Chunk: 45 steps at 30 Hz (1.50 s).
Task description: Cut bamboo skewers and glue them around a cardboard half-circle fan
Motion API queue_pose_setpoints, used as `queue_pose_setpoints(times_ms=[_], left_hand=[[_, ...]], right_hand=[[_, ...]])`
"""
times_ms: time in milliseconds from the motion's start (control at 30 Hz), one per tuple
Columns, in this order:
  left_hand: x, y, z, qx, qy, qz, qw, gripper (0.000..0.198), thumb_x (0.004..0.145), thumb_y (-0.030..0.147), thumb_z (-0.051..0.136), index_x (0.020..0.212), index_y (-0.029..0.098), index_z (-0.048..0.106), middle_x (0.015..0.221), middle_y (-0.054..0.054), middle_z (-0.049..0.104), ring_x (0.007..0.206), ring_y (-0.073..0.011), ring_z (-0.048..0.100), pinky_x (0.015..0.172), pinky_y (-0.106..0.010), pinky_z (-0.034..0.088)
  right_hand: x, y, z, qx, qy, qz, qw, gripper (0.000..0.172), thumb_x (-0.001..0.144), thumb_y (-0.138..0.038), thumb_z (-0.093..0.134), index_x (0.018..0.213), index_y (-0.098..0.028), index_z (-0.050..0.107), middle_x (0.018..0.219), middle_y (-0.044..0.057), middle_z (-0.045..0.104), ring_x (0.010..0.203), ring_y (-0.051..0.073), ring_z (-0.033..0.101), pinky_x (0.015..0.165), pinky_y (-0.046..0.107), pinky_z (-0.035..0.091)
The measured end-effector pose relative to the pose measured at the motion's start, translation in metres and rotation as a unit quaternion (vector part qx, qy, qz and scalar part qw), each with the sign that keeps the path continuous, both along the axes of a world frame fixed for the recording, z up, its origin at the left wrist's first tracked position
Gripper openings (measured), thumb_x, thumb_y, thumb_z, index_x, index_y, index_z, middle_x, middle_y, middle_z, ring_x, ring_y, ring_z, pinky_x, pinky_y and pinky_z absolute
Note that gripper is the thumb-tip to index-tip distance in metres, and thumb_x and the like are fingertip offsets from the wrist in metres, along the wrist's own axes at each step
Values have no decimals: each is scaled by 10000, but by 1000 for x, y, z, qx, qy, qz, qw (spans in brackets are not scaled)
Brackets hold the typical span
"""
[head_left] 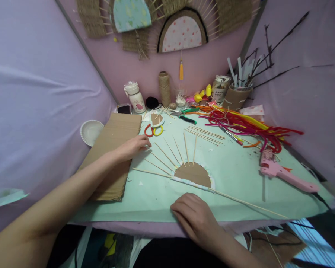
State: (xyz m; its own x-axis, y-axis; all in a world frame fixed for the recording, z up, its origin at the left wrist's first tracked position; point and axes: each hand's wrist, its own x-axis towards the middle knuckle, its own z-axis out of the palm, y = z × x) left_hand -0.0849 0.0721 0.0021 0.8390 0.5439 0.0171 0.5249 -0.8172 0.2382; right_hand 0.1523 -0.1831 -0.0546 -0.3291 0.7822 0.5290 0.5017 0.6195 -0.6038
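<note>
A cardboard half circle [194, 174] with a pale fabric rim lies on the mint tabletop. Several thin bamboo skewers fan out from its curved edge, and along its straight side other skewers stick out left and right. My left hand [136, 147] reaches in over a cardboard sheet [111, 149], its fingers closed at the outer tip of one bamboo skewer [159, 159] on the fan's left. By the near table edge my right hand [194, 217] rests with fingers curled together, below the half circle. Nothing shows in it.
Loose skewers [205, 135] lie behind the fan. Scissors [153, 130] and green-handled pliers [184, 116] sit farther back. At right are bundled pipe cleaners [240, 124] and a pink glue gun [284, 175] with a cord. A twine spool [164, 89] and bottle [135, 97] stand behind.
</note>
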Motion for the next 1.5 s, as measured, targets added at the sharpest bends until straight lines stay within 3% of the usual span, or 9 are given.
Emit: queue_pose_setpoints(times_ms=[133,333,633,900,1133,1500], left_hand=[[-11,-14,7,-15,11,6,1000,213,914,263,478,930,200,680,1002,-66,600,960,-184,578,869,-292,458],[-16,-33,1,-46,22,6,999,221,917,263,466,961,212,677,1029,-64,589,994,-188,563,903,-299,449],[-17,-31,-5,-56,2,7,998,217,905,273,472,901,210,679,994,-61,586,960,-190,555,878,-319,458],[-14,-30,1,-43,5,12,999,235,919,293,464,968,214,680,1034,-71,599,990,-195,567,901,-328,465],[11,-23,14,-12,-8,6,1000,239,933,295,453,953,199,670,1014,-79,609,975,-197,577,883,-328,470],[77,-17,15,5,40,-65,997,194,879,162,503,953,175,682,996,-89,625,933,-199,596,830,-308,471]], right_hand=[[0,-1,0,0,-3,0,1000,134,926,-119,492,976,-174,604,813,57,641,762,166,551,695,307,431],[0,0,-1,-7,-3,-1,1000,134,924,-123,491,967,-178,605,811,54,637,761,168,558,695,308,431],[1,0,1,-6,-2,-1,1000,140,931,-131,483,967,-182,608,808,57,644,759,168,557,690,311,436],[0,0,1,-3,-5,-2,1000,143,930,-128,483,970,-181,609,809,54,643,761,167,561,695,308,436],[0,0,0,-4,-5,-5,1000,137,930,-128,485,966,-180,606,812,54,637,763,167,555,695,309,429],[-1,2,-1,-5,-21,-5,1000,129,944,-155,480,931,-169,607,802,48,621,756,157,530,694,302,412]])
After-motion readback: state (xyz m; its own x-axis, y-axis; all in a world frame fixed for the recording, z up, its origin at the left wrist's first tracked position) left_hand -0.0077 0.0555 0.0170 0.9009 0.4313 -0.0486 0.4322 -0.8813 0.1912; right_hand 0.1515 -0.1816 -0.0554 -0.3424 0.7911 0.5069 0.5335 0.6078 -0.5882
